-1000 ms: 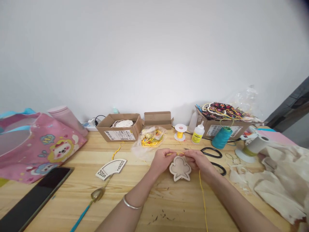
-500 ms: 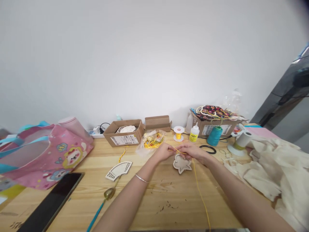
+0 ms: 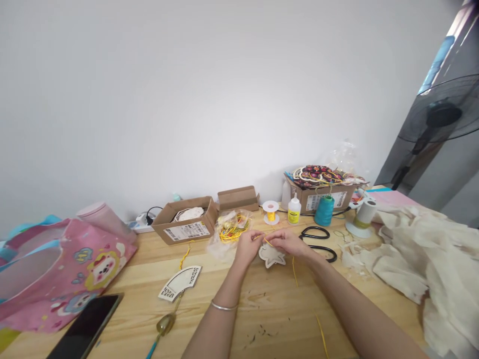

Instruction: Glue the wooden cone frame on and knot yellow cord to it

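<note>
My left hand (image 3: 248, 247) and my right hand (image 3: 287, 243) meet over the middle of the wooden table. Both have their fingers pinched on a yellow cord (image 3: 268, 242), which runs between the fingertips. From my right hand the cord's tail trails down the table towards me. Just below the fingers is a flat, pale wooden cutout (image 3: 271, 256) with a scalloped outline; its top edge is partly hidden by the right fingers. Black-handled scissors (image 3: 317, 242) lie right of my right hand, their blades hidden behind it.
Left of my arms lie a fan-shaped ornament (image 3: 181, 283) with cord and bell, a phone (image 3: 87, 326) and a pink bag (image 3: 67, 279). Behind stand a cardboard box (image 3: 185, 222), a thread spool (image 3: 270, 213), a glue bottle (image 3: 294, 209) and a teal thread cone (image 3: 324, 210). Cream cloth (image 3: 404, 259) is at right.
The view has swung right and tilted up slightly. My hands remain pinched on the yellow cord, somewhat closer together. More of the scissors' handles and a fan at right now show.
</note>
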`<state>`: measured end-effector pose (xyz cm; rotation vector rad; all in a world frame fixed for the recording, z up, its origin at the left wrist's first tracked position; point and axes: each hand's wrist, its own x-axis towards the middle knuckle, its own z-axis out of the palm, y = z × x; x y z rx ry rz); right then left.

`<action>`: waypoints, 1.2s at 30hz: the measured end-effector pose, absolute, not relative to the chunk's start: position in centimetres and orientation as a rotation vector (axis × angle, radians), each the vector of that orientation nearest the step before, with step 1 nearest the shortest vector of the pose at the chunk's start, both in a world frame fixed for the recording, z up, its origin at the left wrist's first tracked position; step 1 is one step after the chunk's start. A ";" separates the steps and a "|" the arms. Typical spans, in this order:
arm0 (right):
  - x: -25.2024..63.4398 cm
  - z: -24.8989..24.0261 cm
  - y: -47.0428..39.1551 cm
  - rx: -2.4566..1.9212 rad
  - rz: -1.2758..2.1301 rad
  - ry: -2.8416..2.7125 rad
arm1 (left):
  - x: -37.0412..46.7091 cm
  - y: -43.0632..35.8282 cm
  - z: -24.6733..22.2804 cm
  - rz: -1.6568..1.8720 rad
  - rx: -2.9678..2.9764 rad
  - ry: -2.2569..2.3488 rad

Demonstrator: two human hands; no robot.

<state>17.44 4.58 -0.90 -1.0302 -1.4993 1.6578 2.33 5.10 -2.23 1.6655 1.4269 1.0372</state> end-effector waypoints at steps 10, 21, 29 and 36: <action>17.0 -1.4 4.8 -1.187 1.472 -1.501 | 2.9 5.0 -2.7 1.082 1.530 1.327; 16.9 -1.0 4.0 -1.666 0.364 -2.022 | 2.9 5.1 -3.0 1.075 1.526 1.200; 17.1 -0.7 4.0 -1.612 0.287 -2.110 | 3.1 5.0 -3.0 1.077 1.595 1.352; 16.7 -1.0 4.2 -1.584 0.316 -2.053 | 3.3 4.6 -2.3 1.096 1.493 1.378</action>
